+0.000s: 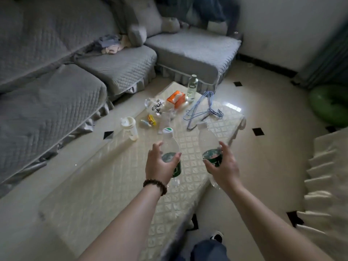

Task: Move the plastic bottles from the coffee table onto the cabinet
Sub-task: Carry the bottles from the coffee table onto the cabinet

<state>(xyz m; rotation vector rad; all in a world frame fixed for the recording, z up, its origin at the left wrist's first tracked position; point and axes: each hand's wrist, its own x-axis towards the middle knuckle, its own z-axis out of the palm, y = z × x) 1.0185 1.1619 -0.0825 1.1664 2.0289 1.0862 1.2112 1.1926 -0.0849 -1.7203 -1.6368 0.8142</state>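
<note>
A dim living room with a grey sofa [56, 81] beside a pale coffee table [113, 185]. The left hand [160, 164] grasps one green-labelled bottle [170, 147], and the right hand [223, 166] grasps a second bottle [208, 142], both above the table. The task looks just begun: no cabinet is visible, and a clear bottle [192, 87] stands at the far end, near an orange tissue pack [176, 98] and hangers [203, 110].

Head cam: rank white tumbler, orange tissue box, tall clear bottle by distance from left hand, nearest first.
From the left hand:
1. white tumbler, at the table's left edge, sofa side.
2. orange tissue box, mid-table, beyond the small clutter.
3. tall clear bottle, at the far end, just behind the tissue box.
</note>
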